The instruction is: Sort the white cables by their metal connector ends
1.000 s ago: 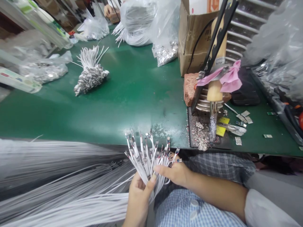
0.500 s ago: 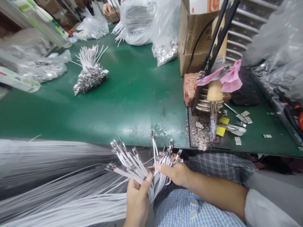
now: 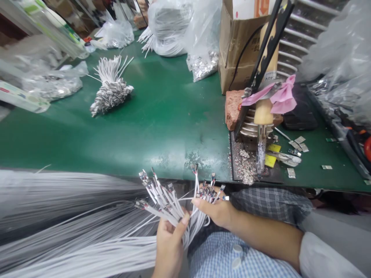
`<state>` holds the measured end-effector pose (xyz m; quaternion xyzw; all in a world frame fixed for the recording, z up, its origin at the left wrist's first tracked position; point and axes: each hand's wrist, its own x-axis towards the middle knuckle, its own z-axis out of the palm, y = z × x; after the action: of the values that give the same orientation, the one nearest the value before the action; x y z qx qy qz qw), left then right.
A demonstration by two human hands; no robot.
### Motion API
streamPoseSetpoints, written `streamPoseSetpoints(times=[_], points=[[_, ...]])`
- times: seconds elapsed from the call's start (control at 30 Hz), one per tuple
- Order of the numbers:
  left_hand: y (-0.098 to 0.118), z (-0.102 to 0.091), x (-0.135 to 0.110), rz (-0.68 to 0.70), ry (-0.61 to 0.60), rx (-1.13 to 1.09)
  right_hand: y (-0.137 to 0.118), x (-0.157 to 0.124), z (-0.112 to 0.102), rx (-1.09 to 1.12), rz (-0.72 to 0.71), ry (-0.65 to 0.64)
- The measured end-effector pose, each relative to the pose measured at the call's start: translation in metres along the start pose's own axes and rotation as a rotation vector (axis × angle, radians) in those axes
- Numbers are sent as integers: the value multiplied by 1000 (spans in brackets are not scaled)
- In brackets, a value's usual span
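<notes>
My left hand (image 3: 171, 241) is closed round a bundle of white cables (image 3: 164, 199), thumb on top, their small metal connectors fanned up and to the left. Just to the right, my right hand (image 3: 218, 208) grips the cables' other cluster (image 3: 204, 193), whose connector ends stick up past its fingers. Its fingers are partly hidden behind the cables. Both bunches meet below and between the hands. Long white cable lengths (image 3: 87, 251) run off to the left, below the bench edge.
A soldering iron (image 3: 262, 131) stands tip down in a stand on the right, beside a red brick (image 3: 233, 108). Loose metal connector shells (image 3: 291, 172) lie nearby. A tied cable bundle (image 3: 111, 88) sits on the green bench (image 3: 162, 116). Bagged parts (image 3: 203, 65) and a cardboard box (image 3: 239, 50) stand behind.
Both cable clusters have shifted slightly to the right, and the left hand has edged that way too. Each hand keeps its hold.
</notes>
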<state>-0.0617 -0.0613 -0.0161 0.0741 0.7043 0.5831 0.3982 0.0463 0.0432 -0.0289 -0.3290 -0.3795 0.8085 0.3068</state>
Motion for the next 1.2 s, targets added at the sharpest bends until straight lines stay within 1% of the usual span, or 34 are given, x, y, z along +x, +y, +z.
streamPoseSetpoints(times=[0.1, 0.27, 0.43, 0.57, 0.63, 0.67, 0.77, 0.83, 0.93, 1.0, 1.07, 1.1, 1.13, 1.17, 1.2], points=[[1, 2, 0, 1, 0, 2, -1, 0, 0, -22, -3, -9], [-2, 1, 2, 0, 25, 21, 3, 0, -1, -42, 11, 17], [-3, -1, 1, 7, 23, 17, 5, -2, -2, -62, 12, -19], [-2, 1, -1, -1, 25, 12, 5, -1, -4, -116, -10, -33], [-1, 2, 0, 11, 37, -15, 7, 3, -5, -193, -28, -42], [0, 1, 0, 15, 51, -39, 9, 5, -6, -267, -16, -52], [3, -3, 3, 11, 81, -122, 24, 11, -14, -554, 109, -78], [5, -7, 5, 2, 87, -166, 38, 14, -23, -686, 204, -86], [8, -10, 6, 15, 76, -183, 53, 13, -37, -789, 258, -87], [8, -11, 6, 38, 38, -163, 53, 9, -44, -905, 262, -90], [5, -12, 6, 63, -10, -118, 46, 4, -47, -1078, 252, -77], [3, -12, 7, 69, -28, -93, 41, 2, -46, -1162, 225, -56], [1, -12, 8, 69, -43, -67, 35, -1, -45, -1218, 163, -23], [0, -11, 8, 65, -58, -44, 30, -5, -43, -1222, 56, 7], [-2, -11, 9, 58, -75, -24, 26, -8, -40, -1160, -85, 12]])
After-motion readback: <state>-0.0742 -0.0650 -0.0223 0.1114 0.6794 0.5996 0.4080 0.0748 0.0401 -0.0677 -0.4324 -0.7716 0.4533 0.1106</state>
